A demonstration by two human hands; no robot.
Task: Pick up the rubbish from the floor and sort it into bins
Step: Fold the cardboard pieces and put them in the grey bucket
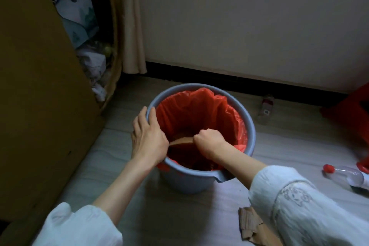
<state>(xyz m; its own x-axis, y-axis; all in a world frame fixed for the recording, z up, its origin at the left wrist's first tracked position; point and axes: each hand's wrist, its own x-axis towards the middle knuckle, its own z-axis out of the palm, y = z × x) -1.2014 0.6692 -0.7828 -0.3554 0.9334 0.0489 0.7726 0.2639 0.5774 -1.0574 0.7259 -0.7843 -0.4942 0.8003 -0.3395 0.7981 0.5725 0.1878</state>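
Bucket: a grey-blue plastic bucket [201, 180] is stood on the pale floor [119, 166] near the wall, with a pouring lip on its near rim.
Liner: a red plastic bag [199, 110] is fitted inside the bucket, its edge folded unevenly around the rim.
Left hand: the left hand [148, 138] is laid on the bucket's left rim, the fingers draped over the edge and curled round it; the rim is gripped.
Right hand: the right hand [208, 140] is lowered inside the bucket, its fingers curled tightly round the end of a brown cardboard piece [182, 142].
Cardboard piece: it is held inside the liner, below the rim, between the two hands; its lower part is lost in shadow.
Loose cardboard: a torn, corrugated cardboard scrap [255, 227] is left on the floor, just beside the right sleeve.
Near bottle: a clear plastic bottle with a red cap [345, 175] is lain on its side at the right edge.
Far bottle: another clear bottle [265, 109] is lain by the skirting, behind the bucket.
Large box: a tall cardboard box [36, 86] is stood at the left, with paper and plastic waste seen heaped in it.
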